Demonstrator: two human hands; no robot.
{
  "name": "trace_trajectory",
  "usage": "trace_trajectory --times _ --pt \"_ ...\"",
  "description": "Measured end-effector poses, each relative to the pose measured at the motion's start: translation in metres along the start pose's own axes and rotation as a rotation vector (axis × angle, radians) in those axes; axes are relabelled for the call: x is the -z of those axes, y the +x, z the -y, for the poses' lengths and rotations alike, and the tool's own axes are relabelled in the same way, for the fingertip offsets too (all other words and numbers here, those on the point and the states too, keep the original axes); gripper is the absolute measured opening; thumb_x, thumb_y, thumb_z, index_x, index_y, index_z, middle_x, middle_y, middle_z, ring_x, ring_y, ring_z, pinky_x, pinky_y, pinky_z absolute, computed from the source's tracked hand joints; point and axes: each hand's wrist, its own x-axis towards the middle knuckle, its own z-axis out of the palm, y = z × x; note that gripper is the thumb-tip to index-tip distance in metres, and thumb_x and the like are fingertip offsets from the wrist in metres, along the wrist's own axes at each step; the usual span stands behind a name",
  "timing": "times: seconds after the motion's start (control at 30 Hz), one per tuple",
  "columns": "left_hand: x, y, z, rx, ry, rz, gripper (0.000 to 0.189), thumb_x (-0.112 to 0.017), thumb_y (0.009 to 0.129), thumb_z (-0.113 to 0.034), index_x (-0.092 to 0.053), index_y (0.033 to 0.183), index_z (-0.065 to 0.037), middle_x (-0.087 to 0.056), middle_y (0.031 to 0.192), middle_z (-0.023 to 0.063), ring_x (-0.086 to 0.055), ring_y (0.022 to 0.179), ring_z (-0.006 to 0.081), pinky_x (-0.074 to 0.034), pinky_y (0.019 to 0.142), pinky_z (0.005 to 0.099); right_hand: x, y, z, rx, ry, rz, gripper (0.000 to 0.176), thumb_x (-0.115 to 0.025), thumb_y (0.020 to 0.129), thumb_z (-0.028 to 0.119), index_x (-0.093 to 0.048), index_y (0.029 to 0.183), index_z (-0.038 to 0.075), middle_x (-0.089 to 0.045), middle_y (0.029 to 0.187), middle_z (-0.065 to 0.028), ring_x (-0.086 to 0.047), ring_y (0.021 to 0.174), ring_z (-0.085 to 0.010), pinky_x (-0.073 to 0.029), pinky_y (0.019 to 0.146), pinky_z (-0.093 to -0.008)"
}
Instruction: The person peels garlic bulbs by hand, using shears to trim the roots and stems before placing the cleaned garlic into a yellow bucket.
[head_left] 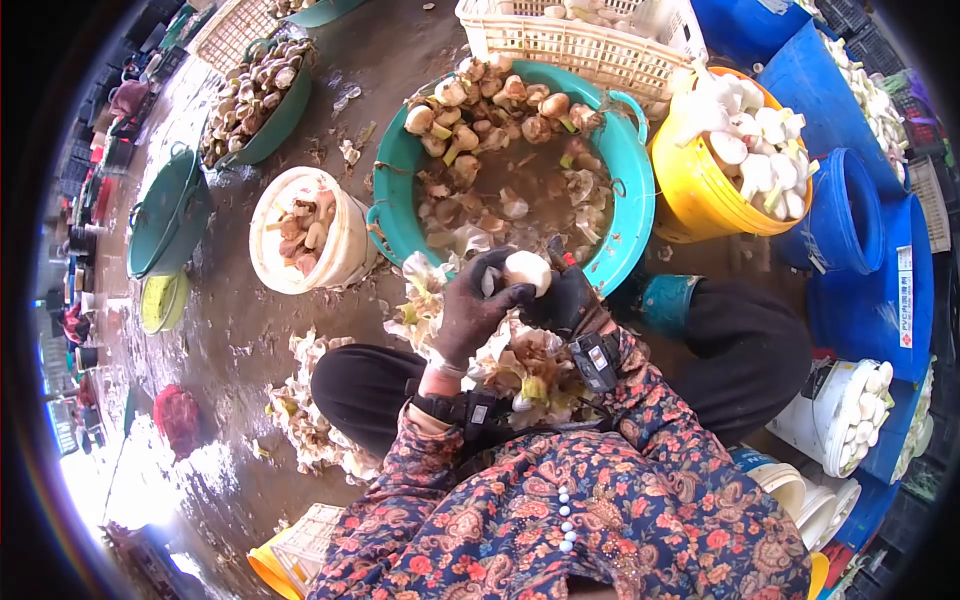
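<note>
Both my hands wear dark wet gloves and meet over a pale round peeled bulb (527, 270). My left hand (470, 310) grips it from the left, fingers curled over the top. My right hand (568, 298) holds it from the right; whether it also holds a tool is hidden. Beneath them, in my lap, lies a heap of peeled husks (525, 365). Just beyond the hands stands a teal basin (635, 190) with muddy unpeeled bulbs (480, 115) piled at its far side.
A yellow bucket (690, 200) of white peeled bulbs stands right of the basin, a white bucket (345, 255) to its left. Blue tubs (850, 215) line the right. A white crate (570, 45) sits behind. Green basins (170, 215) and wet muddy floor lie left.
</note>
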Motion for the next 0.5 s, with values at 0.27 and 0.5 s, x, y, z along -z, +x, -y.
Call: trace_trajectory --times 0.27,0.5 --pt "-0.013 -0.004 -0.001 -0.095 0.128 -0.111 0.030 -0.078 0.065 -0.013 -0.063 0.089 -0.004 -0.063 0.080 0.0063 -0.059 0.069 0.0152 -0.047 0.065 0.0281 -0.005 -0.005 0.015 0.461 -1.236 0.032 0.026 -0.067 0.077 0.014 -0.058 0.100 0.004 -0.061 0.090 -0.0068 -0.058 0.083 -0.0155 -0.046 0.075 -0.0295" --pt "-0.007 -0.026 -0.008 -0.169 0.295 -0.079 0.018 -0.077 0.067 -0.008 -0.062 0.076 -0.002 -0.057 0.068 0.0005 -0.051 0.063 0.0095 -0.043 0.059 0.0245 -0.001 -0.004 0.005 0.356 -0.638 -0.124 0.029 -0.045 0.093 0.025 -0.055 0.101 0.000 -0.060 0.089 -0.0063 -0.058 0.082 -0.0142 -0.046 0.075 -0.0279"
